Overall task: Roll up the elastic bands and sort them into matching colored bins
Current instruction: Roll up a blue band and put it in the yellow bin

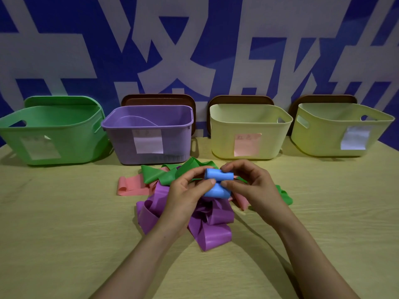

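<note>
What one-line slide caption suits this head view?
Both hands roll a blue band above loose bands, facing four bins.

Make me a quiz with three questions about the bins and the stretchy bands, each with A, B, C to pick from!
1. Where is the green bin?
A. far left of the row
B. far right of the row
C. on top of the purple bin

2. How many bins stand along the wall?
A. two
B. four
C. six

3. What state is the blue band in?
A. lying flat on the table
B. dropped inside a bin
C. partly rolled, held in both hands

Answers:
1. A, since the green bin is leftmost, beside the purple bin.
2. B, one green, one purple and two pale yellow bins.
3. C, the left hand and right hand pinch its roll above the loose bands.
</note>
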`<action>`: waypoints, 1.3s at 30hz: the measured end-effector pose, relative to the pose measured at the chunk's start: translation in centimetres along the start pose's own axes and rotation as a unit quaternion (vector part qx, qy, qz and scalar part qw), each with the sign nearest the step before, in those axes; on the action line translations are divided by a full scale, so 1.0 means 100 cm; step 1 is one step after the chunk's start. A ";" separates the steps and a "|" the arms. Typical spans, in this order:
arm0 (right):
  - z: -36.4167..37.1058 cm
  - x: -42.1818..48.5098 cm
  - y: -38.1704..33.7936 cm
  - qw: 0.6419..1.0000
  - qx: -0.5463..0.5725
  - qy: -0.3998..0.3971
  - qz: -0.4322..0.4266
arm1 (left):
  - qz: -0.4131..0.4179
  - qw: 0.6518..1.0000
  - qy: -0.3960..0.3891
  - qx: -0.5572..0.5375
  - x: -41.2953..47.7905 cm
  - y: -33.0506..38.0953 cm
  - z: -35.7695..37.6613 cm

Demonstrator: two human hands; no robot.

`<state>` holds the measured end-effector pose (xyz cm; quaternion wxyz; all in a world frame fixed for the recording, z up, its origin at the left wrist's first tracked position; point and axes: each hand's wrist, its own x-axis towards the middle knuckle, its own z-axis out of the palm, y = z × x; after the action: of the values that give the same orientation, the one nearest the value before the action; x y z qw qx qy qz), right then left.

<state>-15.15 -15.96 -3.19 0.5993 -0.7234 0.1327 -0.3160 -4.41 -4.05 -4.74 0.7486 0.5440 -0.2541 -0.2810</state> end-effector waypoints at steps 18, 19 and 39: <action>0.005 0.004 0.009 0.996 -0.028 -0.065 -0.052 | 0.156 0.977 0.041 0.139 -0.002 -0.002 -0.005; 0.005 0.003 0.009 0.996 -0.021 -0.065 -0.053 | 0.182 0.969 0.047 0.157 -0.002 -0.003 -0.005; 0.008 0.002 0.015 0.998 -0.006 -0.005 -0.065 | 0.315 0.908 -0.006 0.277 -0.006 -0.007 -0.004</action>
<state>-14.27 -15.84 -4.64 0.5736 -0.7357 0.0847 -0.3501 -4.68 -3.57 -5.54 0.6161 0.6193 -0.4843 0.0482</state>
